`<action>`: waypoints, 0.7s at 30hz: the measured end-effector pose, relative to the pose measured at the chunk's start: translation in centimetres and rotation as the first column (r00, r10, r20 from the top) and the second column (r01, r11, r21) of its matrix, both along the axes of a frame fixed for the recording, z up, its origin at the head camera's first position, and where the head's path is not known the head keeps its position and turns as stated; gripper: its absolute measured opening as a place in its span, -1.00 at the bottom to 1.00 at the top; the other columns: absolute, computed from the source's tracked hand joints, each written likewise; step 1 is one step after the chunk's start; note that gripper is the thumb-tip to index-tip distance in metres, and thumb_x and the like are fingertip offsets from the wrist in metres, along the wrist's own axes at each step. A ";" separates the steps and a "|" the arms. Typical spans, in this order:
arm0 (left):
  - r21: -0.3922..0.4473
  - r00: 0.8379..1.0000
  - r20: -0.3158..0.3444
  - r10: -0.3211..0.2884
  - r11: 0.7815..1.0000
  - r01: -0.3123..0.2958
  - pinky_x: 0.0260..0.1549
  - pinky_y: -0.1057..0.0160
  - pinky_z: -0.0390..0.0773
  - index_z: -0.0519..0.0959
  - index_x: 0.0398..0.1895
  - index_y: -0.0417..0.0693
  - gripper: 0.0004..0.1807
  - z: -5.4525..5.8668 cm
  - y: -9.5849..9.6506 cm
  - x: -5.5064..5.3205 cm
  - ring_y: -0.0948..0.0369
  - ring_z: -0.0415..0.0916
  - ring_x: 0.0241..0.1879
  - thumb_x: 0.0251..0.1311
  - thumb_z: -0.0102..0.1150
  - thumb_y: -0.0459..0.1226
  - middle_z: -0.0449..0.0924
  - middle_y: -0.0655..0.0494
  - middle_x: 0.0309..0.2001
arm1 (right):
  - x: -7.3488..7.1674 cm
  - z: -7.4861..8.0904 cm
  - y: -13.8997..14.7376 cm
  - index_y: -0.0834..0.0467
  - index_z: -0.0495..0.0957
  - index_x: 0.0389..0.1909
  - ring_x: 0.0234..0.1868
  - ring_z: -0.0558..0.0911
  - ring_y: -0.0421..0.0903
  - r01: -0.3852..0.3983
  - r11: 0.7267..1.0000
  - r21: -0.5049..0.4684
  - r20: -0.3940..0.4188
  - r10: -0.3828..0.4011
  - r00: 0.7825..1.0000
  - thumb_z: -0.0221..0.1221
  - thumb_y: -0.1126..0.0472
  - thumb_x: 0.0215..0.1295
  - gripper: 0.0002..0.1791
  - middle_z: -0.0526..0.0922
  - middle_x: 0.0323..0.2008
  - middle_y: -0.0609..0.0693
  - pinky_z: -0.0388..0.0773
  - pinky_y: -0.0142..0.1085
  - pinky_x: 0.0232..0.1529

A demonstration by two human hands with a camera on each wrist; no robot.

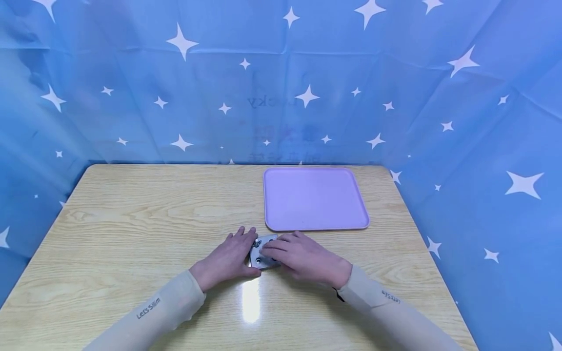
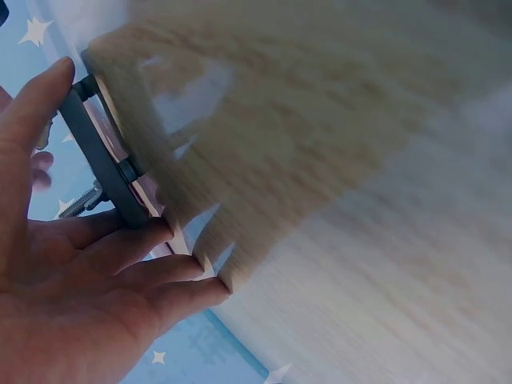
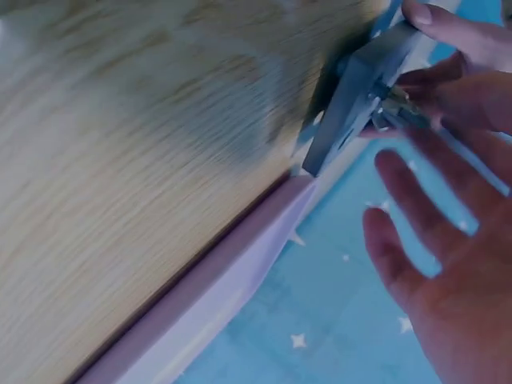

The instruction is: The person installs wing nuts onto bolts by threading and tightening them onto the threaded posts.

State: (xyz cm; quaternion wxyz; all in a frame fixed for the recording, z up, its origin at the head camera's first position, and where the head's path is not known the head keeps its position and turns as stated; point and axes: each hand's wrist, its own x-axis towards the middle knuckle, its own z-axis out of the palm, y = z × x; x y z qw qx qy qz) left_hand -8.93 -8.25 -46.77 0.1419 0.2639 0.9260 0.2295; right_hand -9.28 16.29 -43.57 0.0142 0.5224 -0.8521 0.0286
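A small grey metal plate (image 1: 265, 264) with several fasteners on its top lies on the table between the hands. My left hand (image 1: 227, 259) holds it from the left, thumb at the near edge and fingers at the far edge. In the left wrist view, the plate (image 2: 102, 158) shows dark feet underneath and a threaded screw (image 2: 78, 203) standing on top. My right hand (image 1: 303, 258) reaches over the plate from the right. Its thumb and forefinger seem to pinch a small metal fastener (image 3: 394, 110), partly hidden by the fingers; the other fingers spread away from the plate.
A purple tray (image 1: 313, 199) lies just behind the right hand, towards the back right of the wooden table (image 1: 153, 209). A blue curtain (image 1: 202, 87) with white stars hangs behind the table and along its sides.
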 end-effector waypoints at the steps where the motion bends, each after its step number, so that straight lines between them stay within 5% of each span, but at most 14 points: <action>1: 0.002 1.000 0.001 -0.001 1.000 0.001 0.38 -0.34 0.26 0.26 0.48 -0.45 0.11 0.0 0.0 0.0 -0.35 0.14 0.49 0.04 0.58 0.06 0.26 -0.36 0.49 | 0.0 0.1 0.2 -0.04 0.52 0.38 0.26 0.55 -0.06 -0.023 0.999 0.021 0.011 0.023 1.000 0.30 0.20 0.41 -0.47 0.57 0.31 -0.15 0.49 -0.07 0.29; 9: -0.004 1.000 0.011 0.003 1.000 -0.003 0.40 -0.32 0.24 0.27 0.48 -0.44 0.12 0.0 0.0 0.0 -0.34 0.13 0.49 0.03 0.57 0.07 0.26 -0.35 0.49 | -0.4 -0.1 0.6 -0.09 0.65 0.17 0.27 0.55 -0.11 -0.085 0.993 0.078 -0.072 0.091 0.993 0.22 0.20 0.47 -0.69 0.59 0.28 -0.21 0.49 -0.13 0.23; 16: -0.018 1.000 0.024 0.010 1.000 -0.010 0.42 -0.30 0.21 0.25 0.51 -0.41 0.13 0.0 0.0 0.0 -0.31 0.10 0.52 0.04 0.57 0.09 0.24 -0.32 0.51 | -0.5 -1.3 -0.4 -0.07 0.67 -0.16 -0.19 0.62 -0.17 -0.053 0.999 0.000 -0.222 0.051 0.974 0.34 0.15 0.33 -0.89 0.70 -0.20 -0.20 0.52 -0.29 -0.17; 21: -0.019 1.000 0.021 0.007 1.000 -0.007 0.43 -0.30 0.21 0.25 0.50 -0.42 0.13 0.1 0.0 0.1 -0.32 0.10 0.51 0.04 0.57 0.08 0.24 -0.31 0.51 | -0.2 -1.8 -1.4 0.05 0.64 -0.24 -0.44 0.58 -0.20 0.021 0.999 -0.040 -0.207 -0.028 0.978 0.33 0.12 0.39 -0.90 0.70 -0.37 -0.14 0.48 -0.37 -0.41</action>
